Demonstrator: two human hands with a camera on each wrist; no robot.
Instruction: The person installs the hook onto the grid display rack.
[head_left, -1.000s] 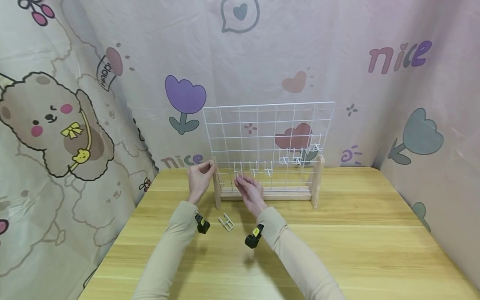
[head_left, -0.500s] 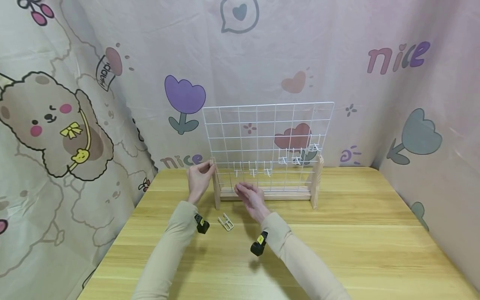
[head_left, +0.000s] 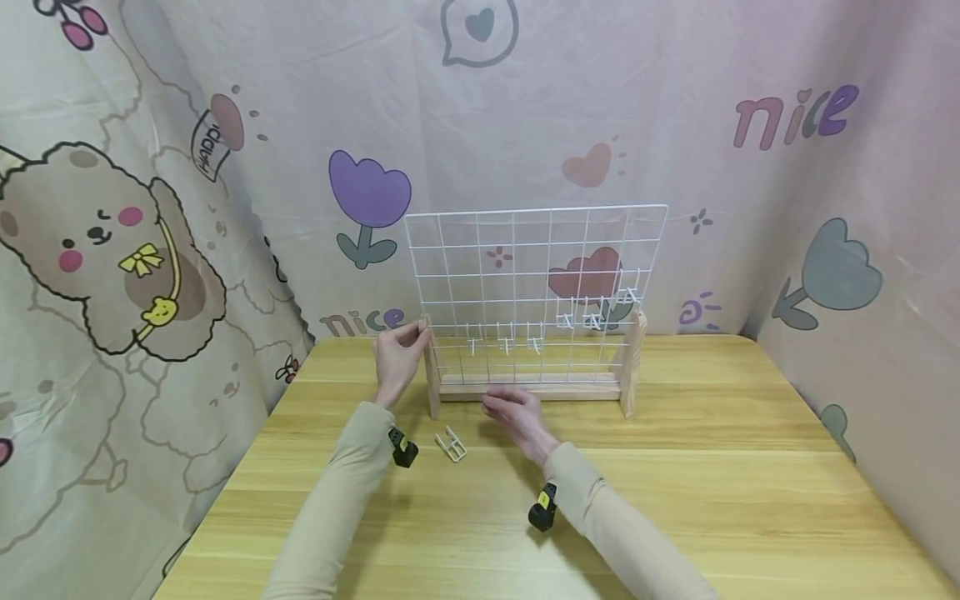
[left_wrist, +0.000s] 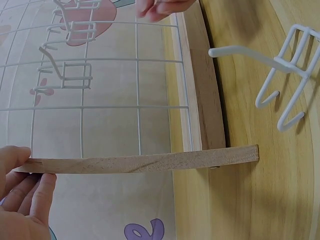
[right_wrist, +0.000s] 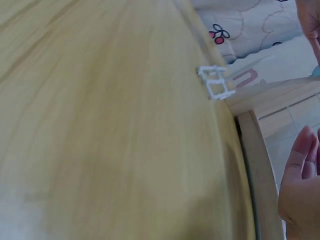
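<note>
A white wire grid panel point(head_left: 536, 209) stands upright in a wooden stand point(head_left: 633, 367). My left hand point(head_left: 397, 362) pinches the top of the stand's left post point(left_wrist: 140, 161) between thumb and fingers. My right hand point(head_left: 521, 417) is in front of the stand's lower rail, apart from the grid, its fingers extended and holding nothing. Several white hooks hang on the grid; the leftmost is a hook point(left_wrist: 75, 77) above and right of the left hand in the left wrist view. One loose white double-prong hook point(left_wrist: 291, 66) lies on the table between my forearms.
The wooden table point(head_left: 712, 467) extends to both sides of the stand. Printed curtains point(head_left: 480, 125) hang behind it and at the left and right. A black camera is strapped to each wrist.
My right hand has let go of the leftmost hook on the grid and moved down, right and back toward me. The left hand stays on the post.
</note>
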